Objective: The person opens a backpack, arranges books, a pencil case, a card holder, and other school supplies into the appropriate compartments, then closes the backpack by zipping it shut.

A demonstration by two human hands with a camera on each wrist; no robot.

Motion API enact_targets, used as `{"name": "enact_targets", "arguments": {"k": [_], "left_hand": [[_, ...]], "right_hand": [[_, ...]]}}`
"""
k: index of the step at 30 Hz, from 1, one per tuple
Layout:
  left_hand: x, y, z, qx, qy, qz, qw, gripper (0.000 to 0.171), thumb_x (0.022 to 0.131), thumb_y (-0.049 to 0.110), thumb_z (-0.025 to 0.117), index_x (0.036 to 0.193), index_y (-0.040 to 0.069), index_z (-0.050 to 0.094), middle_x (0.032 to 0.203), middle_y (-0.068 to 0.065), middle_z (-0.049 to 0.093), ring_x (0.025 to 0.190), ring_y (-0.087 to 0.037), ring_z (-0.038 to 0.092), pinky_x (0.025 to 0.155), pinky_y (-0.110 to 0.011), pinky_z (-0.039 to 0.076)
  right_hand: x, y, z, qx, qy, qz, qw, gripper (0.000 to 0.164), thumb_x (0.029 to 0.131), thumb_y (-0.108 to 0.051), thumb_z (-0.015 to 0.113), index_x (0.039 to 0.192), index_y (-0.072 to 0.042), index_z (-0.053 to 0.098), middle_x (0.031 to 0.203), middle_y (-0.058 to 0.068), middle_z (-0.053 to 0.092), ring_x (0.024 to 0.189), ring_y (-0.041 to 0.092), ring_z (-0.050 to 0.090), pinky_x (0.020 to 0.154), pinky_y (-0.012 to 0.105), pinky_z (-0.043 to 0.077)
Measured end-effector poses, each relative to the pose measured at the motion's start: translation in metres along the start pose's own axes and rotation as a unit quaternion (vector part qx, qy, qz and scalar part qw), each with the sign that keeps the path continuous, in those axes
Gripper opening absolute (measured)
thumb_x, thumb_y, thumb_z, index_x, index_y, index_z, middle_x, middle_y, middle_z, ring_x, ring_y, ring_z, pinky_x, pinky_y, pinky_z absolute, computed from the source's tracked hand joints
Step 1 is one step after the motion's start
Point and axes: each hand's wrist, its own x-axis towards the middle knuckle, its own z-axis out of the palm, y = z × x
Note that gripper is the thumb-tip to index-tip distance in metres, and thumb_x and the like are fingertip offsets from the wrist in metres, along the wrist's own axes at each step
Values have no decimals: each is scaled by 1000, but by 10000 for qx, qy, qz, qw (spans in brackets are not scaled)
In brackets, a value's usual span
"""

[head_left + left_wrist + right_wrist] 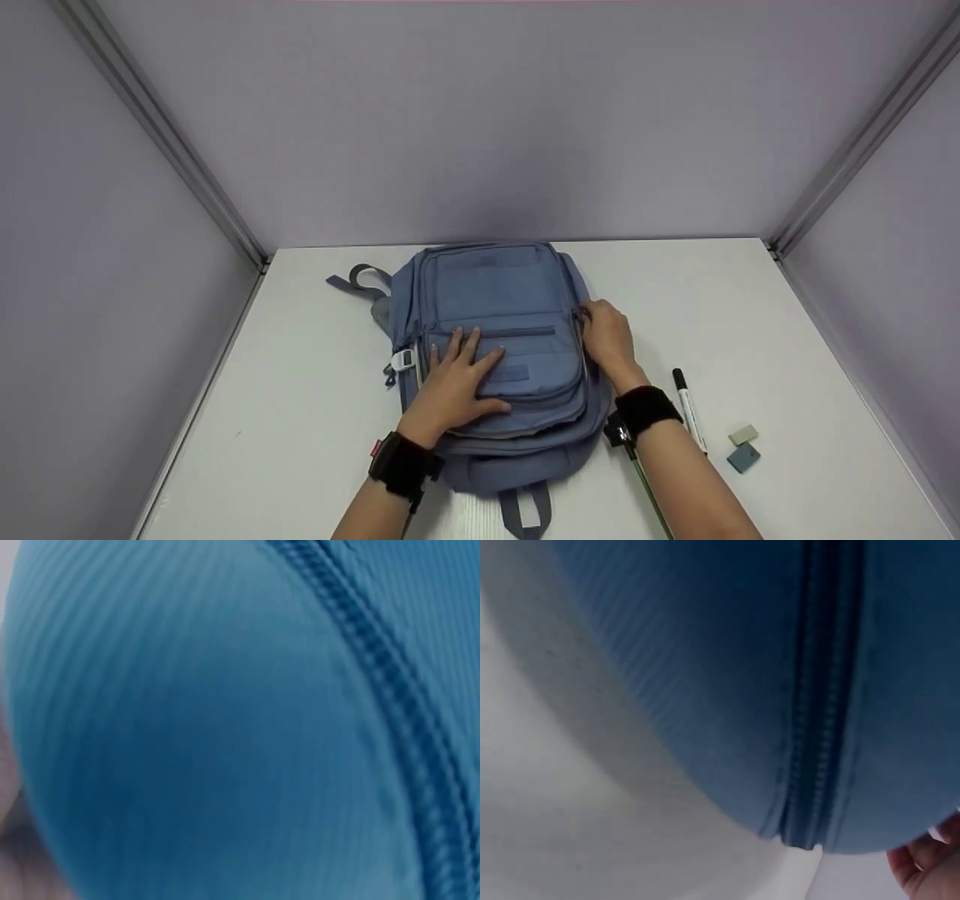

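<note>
A blue backpack [491, 289] lies on the white table with its front pockets facing up and its top loop [525, 531] toward me. My left hand [454, 394] rests on the front pocket with fingers spread. At the pack's right side, my right hand [609, 337] pinches the zipper pull with curled fingers; the pull is mostly hidden behind them. Blue fabric and a curved zipper [405, 697] fill the left wrist view. In the right wrist view a closed zipper [821, 705] runs down the pack's side, and some fingers [904, 866] show at the lower right.
To the right of the pack are a black-capped marker [688, 409], a small beige block [743, 435] and a blue-grey block [743, 457]. A strap [360, 285] sticks out at the upper left. Grey panels [517, 120] enclose the table.
</note>
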Motion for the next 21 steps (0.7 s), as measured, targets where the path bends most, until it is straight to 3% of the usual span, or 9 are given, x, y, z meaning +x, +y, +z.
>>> {"name": "enact_targets", "arguments": {"k": [12, 21], "left_hand": [[-3, 7, 11, 552, 84, -305, 9980, 93, 78, 74, 62, 154, 29, 33, 161, -19, 12, 146, -44, 5, 101, -75, 17], [-3, 7, 12, 559, 139, -358, 9977, 93, 79, 73, 61, 155, 29, 31, 161, -18, 12, 146, -43, 5, 102, -74, 18]], "right_hand": [[-9, 2, -10, -427, -351, -491, 9973, 18, 93, 3, 60, 104, 4, 73, 83, 16, 65, 80, 36, 65, 69, 46, 52], [-19, -2, -17, -476, -358, -540, 9968, 19, 90, 4, 62, 103, 2, 75, 78, 11, 63, 74, 31, 65, 63, 43, 51]]}}
